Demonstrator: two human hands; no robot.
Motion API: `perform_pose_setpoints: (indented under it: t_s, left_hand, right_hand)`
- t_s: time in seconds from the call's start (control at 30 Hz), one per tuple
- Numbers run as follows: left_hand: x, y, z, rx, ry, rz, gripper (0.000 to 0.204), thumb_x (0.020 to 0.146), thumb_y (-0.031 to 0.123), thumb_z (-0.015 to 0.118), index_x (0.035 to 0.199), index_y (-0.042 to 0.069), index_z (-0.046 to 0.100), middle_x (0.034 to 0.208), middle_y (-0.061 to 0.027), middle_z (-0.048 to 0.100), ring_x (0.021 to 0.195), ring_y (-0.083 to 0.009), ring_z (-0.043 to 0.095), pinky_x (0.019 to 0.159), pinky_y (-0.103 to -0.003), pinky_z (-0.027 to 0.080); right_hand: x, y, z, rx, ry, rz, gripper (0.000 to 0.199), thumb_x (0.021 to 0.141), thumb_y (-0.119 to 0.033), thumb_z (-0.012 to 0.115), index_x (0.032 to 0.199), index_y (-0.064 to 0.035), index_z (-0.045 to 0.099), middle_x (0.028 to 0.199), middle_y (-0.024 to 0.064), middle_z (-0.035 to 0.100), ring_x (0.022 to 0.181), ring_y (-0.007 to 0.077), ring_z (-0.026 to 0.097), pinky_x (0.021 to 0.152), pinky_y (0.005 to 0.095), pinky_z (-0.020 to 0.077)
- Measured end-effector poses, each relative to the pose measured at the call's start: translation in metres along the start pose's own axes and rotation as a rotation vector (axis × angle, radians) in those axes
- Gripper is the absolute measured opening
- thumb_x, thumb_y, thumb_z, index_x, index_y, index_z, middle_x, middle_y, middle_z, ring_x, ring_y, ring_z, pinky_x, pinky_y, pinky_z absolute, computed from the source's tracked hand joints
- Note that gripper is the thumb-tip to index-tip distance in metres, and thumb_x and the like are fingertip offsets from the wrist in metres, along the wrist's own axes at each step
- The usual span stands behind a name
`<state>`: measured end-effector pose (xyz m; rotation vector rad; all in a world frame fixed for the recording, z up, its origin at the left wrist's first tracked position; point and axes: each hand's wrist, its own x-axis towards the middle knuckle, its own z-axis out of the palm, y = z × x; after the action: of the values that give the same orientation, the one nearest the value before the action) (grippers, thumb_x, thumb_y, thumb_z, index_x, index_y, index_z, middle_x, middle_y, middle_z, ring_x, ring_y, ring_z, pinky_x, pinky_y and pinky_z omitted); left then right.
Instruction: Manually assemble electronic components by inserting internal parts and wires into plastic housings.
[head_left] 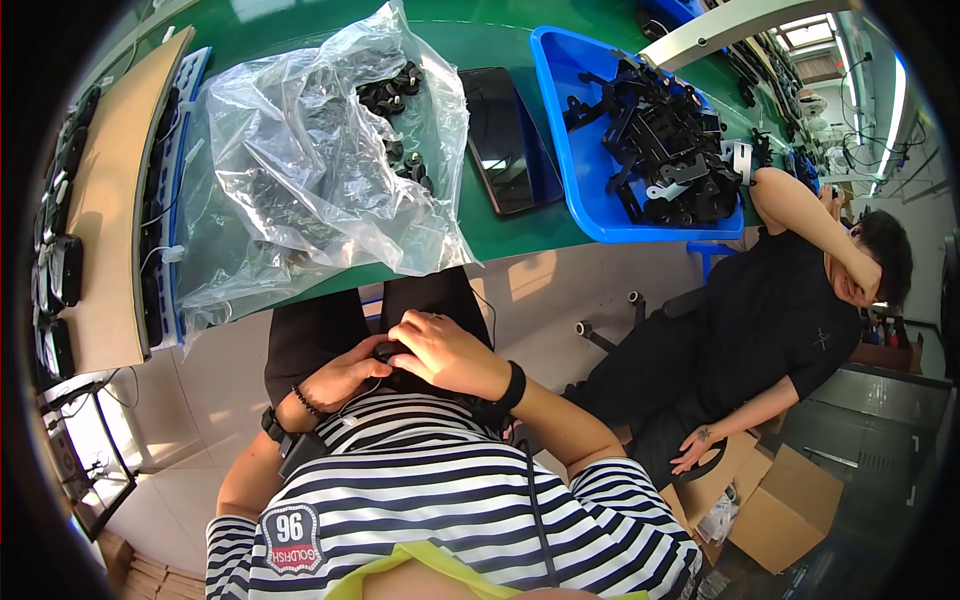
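Observation:
Over my lap, both hands come together around a small black rounded part, most of it covered by fingers. My left hand is closed on it from the left, a beaded bracelet at its wrist. From the right, my right hand presses its fingers against the same part, a black band round its wrist. A thin pale wire hangs beneath the hands. Beyond them on the green table lies a crumpled clear plastic bag with small black parts inside.
A blue bin heaped with black brackets stands right of a dark tablet-like device. Trays of black devices with a cardboard sheet are at the left. A co-worker in black sits at the right, near open cardboard boxes.

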<state>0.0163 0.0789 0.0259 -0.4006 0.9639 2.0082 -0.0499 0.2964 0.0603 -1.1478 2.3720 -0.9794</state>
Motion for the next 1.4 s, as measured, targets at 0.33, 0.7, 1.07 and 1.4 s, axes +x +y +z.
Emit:
perform_pose_setpoints:
  t_s: [0.33, 0.7, 1.07, 1.4]
  left_hand:
    - [0.003, -0.005, -0.006, 0.148, -0.024, 0.050, 0.059, 0.095, 0.016, 0.059, 0.148, 0.002, 0.039, 0.124, -0.0066, 0.055, 0.108, -0.0114, 0.053, 0.096, -0.026, 0.045]
    - [0.004, -0.004, -0.003, 0.167, -0.035, 0.064, 0.059, 0.096, 0.019, 0.059, 0.149, 0.001, 0.038, 0.126, -0.0077, 0.054, 0.111, -0.0121, 0.052, 0.098, -0.027, 0.043]
    - [0.007, -0.010, -0.010, 0.172, -0.028, 0.055, 0.062, 0.096, 0.022, 0.060, 0.150, 0.000, 0.036, 0.130, -0.0098, 0.054, 0.117, -0.0150, 0.050, 0.103, -0.028, 0.040]
    - [0.003, -0.002, -0.004, 0.321, -0.038, 0.068, 0.066, 0.095, 0.020, 0.061, 0.152, 0.000, 0.033, 0.134, -0.0103, 0.051, 0.122, -0.0160, 0.047, 0.106, -0.030, 0.038]
  right_hand:
    - [0.000, -0.006, 0.004, -0.017, 0.002, 0.025, 0.021, 0.093, -0.019, 0.065, 0.105, -0.0033, 0.059, 0.100, 0.0117, 0.057, 0.093, 0.0307, 0.062, 0.084, 0.0423, 0.0476]
    - [-0.005, -0.002, -0.001, -0.022, -0.021, -0.006, 0.024, 0.093, -0.018, 0.064, 0.110, -0.0026, 0.058, 0.102, 0.0132, 0.056, 0.093, 0.0313, 0.061, 0.085, 0.0432, 0.0471]
    - [0.001, -0.008, 0.002, -0.089, -0.027, 0.007, 0.024, 0.093, -0.018, 0.063, 0.110, -0.0024, 0.058, 0.102, 0.0137, 0.055, 0.091, 0.0325, 0.060, 0.085, 0.0442, 0.0461]
    - [-0.002, -0.015, -0.004, -0.101, -0.040, -0.003, 0.020, 0.093, -0.018, 0.062, 0.105, -0.0016, 0.057, 0.099, 0.0124, 0.057, 0.097, 0.0296, 0.061, 0.088, 0.0441, 0.0446]
